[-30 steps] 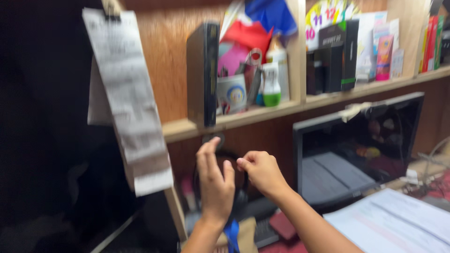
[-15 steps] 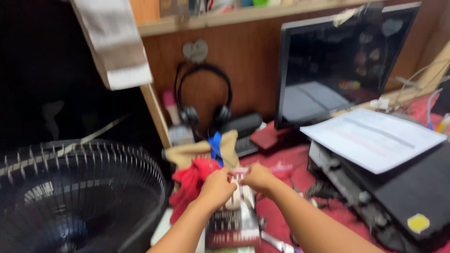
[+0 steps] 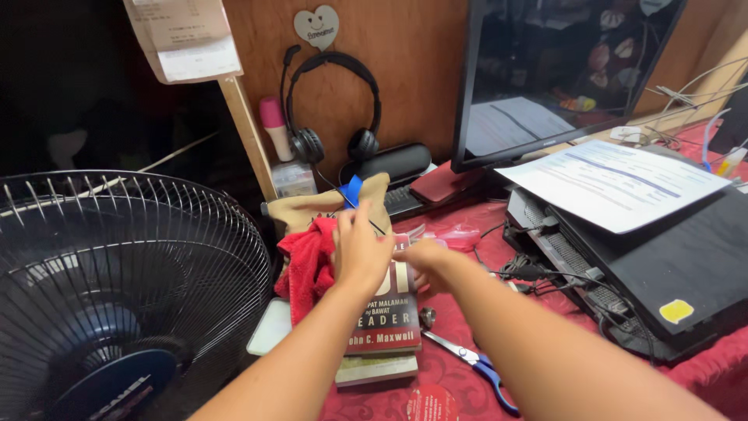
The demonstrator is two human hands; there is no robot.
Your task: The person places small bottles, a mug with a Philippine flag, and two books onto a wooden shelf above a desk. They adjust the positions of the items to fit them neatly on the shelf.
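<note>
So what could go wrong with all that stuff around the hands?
The scissors lie open beside the book, close under the right arm, so a wrist sliding back could catch the blades. The book sits on another book, with the left hand and right hand on its top edge; a push might slide it off. The red cloth lies near the fan and might snag on it.

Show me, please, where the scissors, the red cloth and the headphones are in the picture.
scissors [image 3: 475,364]: head view, on the blue handle near the blades.
red cloth [image 3: 308,261]: head view, on its middle fold, left of the left hand.
headphones [image 3: 307,144]: head view, on the left ear cup.
</note>
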